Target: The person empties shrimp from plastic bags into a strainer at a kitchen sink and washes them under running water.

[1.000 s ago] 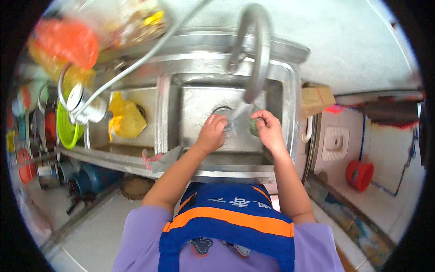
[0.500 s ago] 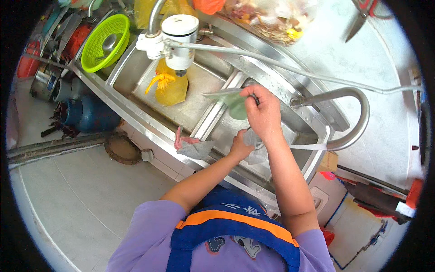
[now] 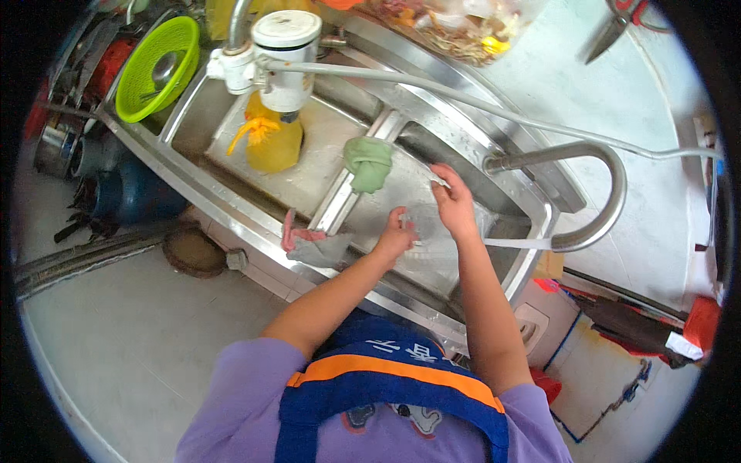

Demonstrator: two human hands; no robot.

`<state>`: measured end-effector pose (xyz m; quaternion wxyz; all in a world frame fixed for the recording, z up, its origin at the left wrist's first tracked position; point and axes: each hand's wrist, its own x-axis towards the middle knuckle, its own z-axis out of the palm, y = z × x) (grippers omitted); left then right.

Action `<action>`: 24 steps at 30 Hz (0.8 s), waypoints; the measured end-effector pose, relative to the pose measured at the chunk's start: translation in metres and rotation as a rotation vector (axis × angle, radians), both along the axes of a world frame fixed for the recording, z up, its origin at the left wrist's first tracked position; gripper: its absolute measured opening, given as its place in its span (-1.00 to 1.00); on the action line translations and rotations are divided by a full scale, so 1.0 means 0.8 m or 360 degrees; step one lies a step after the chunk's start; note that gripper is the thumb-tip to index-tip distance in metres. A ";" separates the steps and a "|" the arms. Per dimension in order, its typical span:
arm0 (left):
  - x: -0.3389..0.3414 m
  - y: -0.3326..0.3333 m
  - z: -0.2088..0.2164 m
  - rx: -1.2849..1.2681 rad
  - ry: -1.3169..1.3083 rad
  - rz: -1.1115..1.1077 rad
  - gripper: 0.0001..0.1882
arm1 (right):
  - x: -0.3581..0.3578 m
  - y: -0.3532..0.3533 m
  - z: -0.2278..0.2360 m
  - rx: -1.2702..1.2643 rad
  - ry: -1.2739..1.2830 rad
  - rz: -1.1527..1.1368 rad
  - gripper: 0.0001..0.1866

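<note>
In the right basin of the steel sink (image 3: pixel 340 202), my left hand (image 3: pixel 397 238) has its fingers curled at a see-through item (image 3: pixel 434 225). Whether that is a clear container or a lid, I cannot make out. My right hand (image 3: pixel 454 204) is at the item's far side, thumb and fingers apart, apparently with nothing gripped. Water runs from the curved faucet (image 3: pixel 610 174) toward the hands. A bunched green cloth (image 3: pixel 369 162) lies on the divider between the basins. A grey and pink cloth (image 3: pixel 316 245) drapes over the near rim.
A tied yellow bag (image 3: pixel 274 147) sits in the left basin under a white tap filter (image 3: pixel 285 58). Left of it stands a green basket (image 3: pixel 158 69) with a ladle. A grey hose (image 3: pixel 463 104) crosses behind. Scissors (image 3: pixel 614 31) lie far right; a blue gas cylinder (image 3: pixel 131 193) stands lower left.
The green cloth has left my right hand and now lies bunched on the divider. My right hand has come down and nearer to my left. The whole view has shifted slightly.
</note>
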<state>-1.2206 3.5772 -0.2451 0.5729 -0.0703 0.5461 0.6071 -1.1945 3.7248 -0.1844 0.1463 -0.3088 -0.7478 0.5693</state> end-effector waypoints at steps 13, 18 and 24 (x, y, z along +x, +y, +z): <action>-0.053 0.021 -0.057 -0.0113 0.0448 -0.0522 -0.57 | 0.183 -0.011 0.027 -0.0995 -0.0250 -0.0594 -0.28; -0.007 0.046 -0.075 -0.0633 0.0434 -0.0788 -0.50 | 0.123 -0.025 0.094 0.0842 -0.0412 -0.0079 -0.31; 0.001 0.019 -0.073 -0.0546 0.0816 -0.1134 -0.63 | 0.139 -0.038 0.109 0.1373 -0.0707 0.0079 -0.30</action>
